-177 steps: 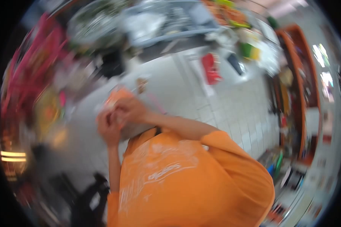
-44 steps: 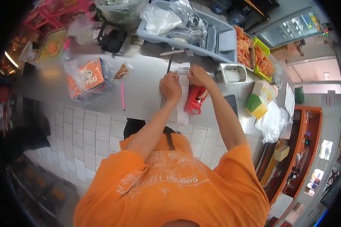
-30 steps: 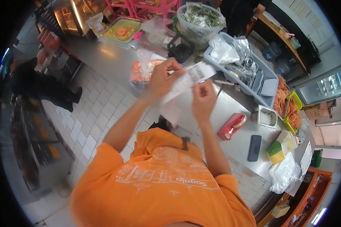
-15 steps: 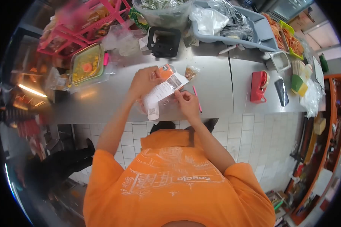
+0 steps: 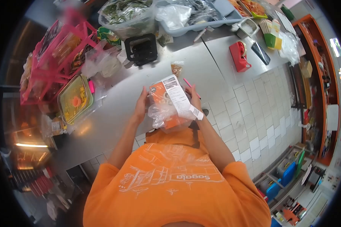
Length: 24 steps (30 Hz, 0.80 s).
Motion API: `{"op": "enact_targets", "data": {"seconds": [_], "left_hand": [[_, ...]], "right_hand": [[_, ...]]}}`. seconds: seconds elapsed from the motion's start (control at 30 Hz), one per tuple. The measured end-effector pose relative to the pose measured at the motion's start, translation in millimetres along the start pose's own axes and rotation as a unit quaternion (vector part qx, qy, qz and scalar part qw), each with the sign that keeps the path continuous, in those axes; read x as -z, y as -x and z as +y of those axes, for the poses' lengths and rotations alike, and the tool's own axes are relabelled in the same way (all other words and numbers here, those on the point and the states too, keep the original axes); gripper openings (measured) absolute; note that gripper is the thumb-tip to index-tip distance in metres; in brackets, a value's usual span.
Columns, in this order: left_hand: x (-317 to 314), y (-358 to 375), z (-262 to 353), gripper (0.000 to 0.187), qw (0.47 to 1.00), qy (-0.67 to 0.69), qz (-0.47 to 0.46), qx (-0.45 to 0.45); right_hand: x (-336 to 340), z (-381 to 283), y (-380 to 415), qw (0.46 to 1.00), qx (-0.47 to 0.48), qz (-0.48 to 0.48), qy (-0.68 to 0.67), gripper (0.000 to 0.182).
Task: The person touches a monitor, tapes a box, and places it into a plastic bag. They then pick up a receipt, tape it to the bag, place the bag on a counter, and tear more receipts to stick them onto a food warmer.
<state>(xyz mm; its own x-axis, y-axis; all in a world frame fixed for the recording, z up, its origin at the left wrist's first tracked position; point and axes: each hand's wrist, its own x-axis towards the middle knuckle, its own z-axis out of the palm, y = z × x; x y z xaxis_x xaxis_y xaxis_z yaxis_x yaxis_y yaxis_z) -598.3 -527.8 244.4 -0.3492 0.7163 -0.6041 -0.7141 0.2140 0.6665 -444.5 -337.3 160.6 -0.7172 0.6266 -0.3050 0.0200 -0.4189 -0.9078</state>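
I am reading three materials here, working from the left. The clear plastic bag is bunching loosely over the near part of the orange box, and I am expecting it to be soft and slippery, so a grip through the film could be sliding. The box itself is showing straight edges; I am judging it stiff, probably card, and fairly light, though I am not seeing its contents. The long receipt is slanting across the right part of the box, thin and easily creased. I am favouring a hold on the two opposite sides, pressing gently, with the paper kept flat.

As for position, the left hand is narrowing against the box's left side, some of its fingers hiding from me. The box is sitting directly between the two hands, at the near edge of the bench; whether it is resting there or hanging just above, I cannot tell. The right hand is holding the box's right side, beside the receipt, whose lower end is curling near the wrist. Just beside those fingertips, a pink pen is lying.
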Motion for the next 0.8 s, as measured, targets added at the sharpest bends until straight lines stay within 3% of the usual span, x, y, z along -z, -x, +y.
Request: {"op": "enact_targets", "data": {"seconds": [0.03, 0.07, 0.1, 0.13, 0.17, 0.2, 0.23, 0.27, 0.3, 0.33, 0.4, 0.53, 0.7, 0.8], "left_hand": [[-14.6, 5.4, -9.1, 0.071, 0.998, 0.05, -0.017, -0.032], [-25.8, 10.2, -15.2, 0.067, 0.992, 0.1, -0.033, -0.069], [-28.5, 13.4, -23.7, 0.067, 0.992, 0.098, -0.037, -0.073], [-27.7, 13.3, -37.5, 0.063, 0.975, -0.093, -0.004, -0.204], [-27.4, 8.5, -46.9, 0.06, 0.902, -0.278, 0.032, -0.329], [-27.4, 6.5, -46.8, 0.057, 0.776, -0.452, 0.072, -0.434], [-42.1, 18.5, -37.3, 0.057, 0.769, -0.46, 0.077, -0.437], [-61.3, 29.7, -33.2, 0.056, 0.897, -0.272, 0.06, -0.343], [-83.5, 36.8, -30.0, 0.055, 0.971, -0.064, 0.038, -0.226], [-101.6, 34.2, -33.5, 0.055, 0.976, 0.007, 0.064, -0.206], [-141.4, 27.2, -35.7, 0.057, 0.982, 0.039, 0.027, -0.185], [-265.1, 31.7, -20.6, 0.062, 0.986, 0.051, -0.048, -0.151], [-363.4, 14.4, -20.2, 0.066, 0.992, 0.072, -0.07, -0.072], [-399.6, 4.0, -30.6, 0.065, 0.995, 0.004, -0.056, -0.083]], "right_hand": [[-0.7, -8.5, 13.8, 0.999, 0.005, -0.048, 0.005, 0.04], [-3.0, -19.4, 21.6, 0.987, -0.108, -0.08, -0.09, 0.051], [-12.0, -34.6, 29.5, 0.987, -0.102, -0.081, -0.09, 0.051], [-22.2, -49.7, 38.7, 0.973, -0.118, -0.125, -0.152, 0.055], [-28.6, -70.7, 45.5, 0.953, -0.129, -0.173, -0.211, 0.059], [-34.6, -100.5, 58.2, 0.951, -0.147, -0.165, -0.216, 0.055], [-28.5, -103.5, 59.2, 0.958, -0.092, -0.192, -0.19, 0.055], [-15.9, -106.8, 62.7, 0.956, -0.089, -0.195, -0.198, 0.055], [-2.7, -115.7, 68.1, 0.955, -0.087, -0.195, -0.205, 0.056], [11.9, -129.3, 73.9, 0.955, -0.088, -0.193, -0.209, 0.056], [55.8, -163.7, 85.5, 0.974, 0.025, -0.218, -0.06, 0.058], [139.9, -221.0, 103.4, 0.979, 0.032, -0.196, -0.052, 0.062], [216.0, -248.5, 118.5, 0.99, 0.094, -0.035, 0.095, 0.07], [246.5, -270.5, 125.9, 0.997, 0.065, -0.036, -0.002, 0.072]]}}
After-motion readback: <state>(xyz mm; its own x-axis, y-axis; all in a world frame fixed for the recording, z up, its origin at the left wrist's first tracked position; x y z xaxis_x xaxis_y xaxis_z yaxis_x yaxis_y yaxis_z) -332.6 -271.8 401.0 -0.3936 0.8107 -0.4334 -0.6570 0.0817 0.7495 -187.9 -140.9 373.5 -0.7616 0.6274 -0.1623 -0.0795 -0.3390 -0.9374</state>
